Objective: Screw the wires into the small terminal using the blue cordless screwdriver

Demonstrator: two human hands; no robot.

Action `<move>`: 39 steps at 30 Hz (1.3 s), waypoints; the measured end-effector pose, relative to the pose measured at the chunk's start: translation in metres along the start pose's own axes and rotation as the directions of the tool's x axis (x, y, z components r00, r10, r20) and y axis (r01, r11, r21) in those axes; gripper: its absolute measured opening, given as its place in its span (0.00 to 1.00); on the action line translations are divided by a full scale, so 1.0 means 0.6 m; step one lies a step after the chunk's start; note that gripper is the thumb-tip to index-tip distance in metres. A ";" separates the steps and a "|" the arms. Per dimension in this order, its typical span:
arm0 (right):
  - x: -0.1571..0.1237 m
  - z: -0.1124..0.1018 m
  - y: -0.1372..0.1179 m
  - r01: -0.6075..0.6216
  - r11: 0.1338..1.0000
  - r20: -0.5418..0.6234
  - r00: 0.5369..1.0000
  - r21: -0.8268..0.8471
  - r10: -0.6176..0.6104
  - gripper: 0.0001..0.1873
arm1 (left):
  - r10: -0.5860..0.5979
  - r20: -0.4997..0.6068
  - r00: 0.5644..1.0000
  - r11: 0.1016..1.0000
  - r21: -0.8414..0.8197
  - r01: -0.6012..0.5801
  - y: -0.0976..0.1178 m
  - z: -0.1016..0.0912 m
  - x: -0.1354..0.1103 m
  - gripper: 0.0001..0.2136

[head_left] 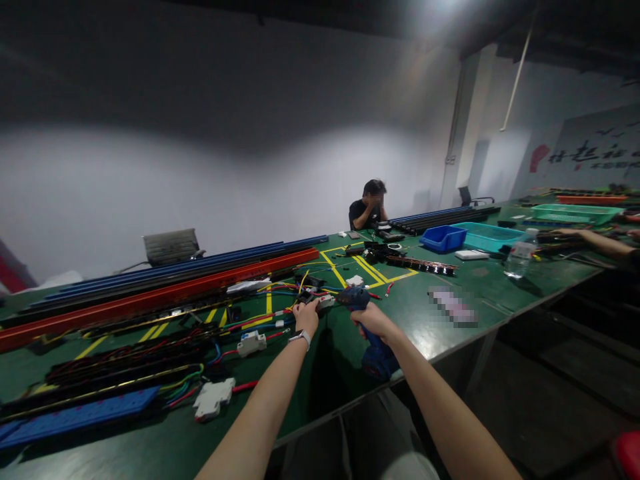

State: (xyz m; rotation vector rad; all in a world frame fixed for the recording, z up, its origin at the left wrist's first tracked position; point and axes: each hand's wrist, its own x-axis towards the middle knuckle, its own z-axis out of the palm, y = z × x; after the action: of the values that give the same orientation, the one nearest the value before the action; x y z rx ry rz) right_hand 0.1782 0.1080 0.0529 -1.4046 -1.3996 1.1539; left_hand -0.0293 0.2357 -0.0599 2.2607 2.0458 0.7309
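Note:
My right hand [373,320] is wrapped round the grip of a blue cordless screwdriver [367,333], whose nose points left. My left hand [306,315], with a white watch at the wrist, is closed on a small grey wired part [324,301] at the tool's tip. Both hands are above the green table [450,333] near its front edge. Red, blue and yellow wires [260,320] run from the part to the left.
Long red and blue rails [160,293] lie along the far left. White breakers [214,397] and a blue strip [75,417] sit front left. Blue and teal bins [443,238], a water bottle [520,253], a seated person [369,208] beyond, and another person's arm [595,241] at right.

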 end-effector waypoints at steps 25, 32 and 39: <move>-0.006 0.000 -0.004 0.016 1.000 0.029 0.999 0.017 -0.016 0.08 | -0.013 0.011 1.000 1.000 -0.007 0.013 0.006 -0.009 -0.004 0.24; -0.005 0.000 -0.002 -0.011 1.000 0.035 0.999 0.024 0.010 0.08 | -0.013 0.020 1.000 1.000 -0.013 0.014 0.004 -0.005 0.000 0.25; 0.000 0.000 0.005 0.008 0.999 0.041 0.999 0.041 -0.009 0.08 | 0.000 0.002 1.000 0.999 -0.036 0.000 -0.003 0.005 0.004 0.25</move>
State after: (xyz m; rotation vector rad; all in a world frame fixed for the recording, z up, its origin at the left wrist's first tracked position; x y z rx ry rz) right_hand 0.1791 0.1082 0.0501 -1.3518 -1.4012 1.2054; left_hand -0.0296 0.2393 -0.0625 2.2421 2.0149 0.7590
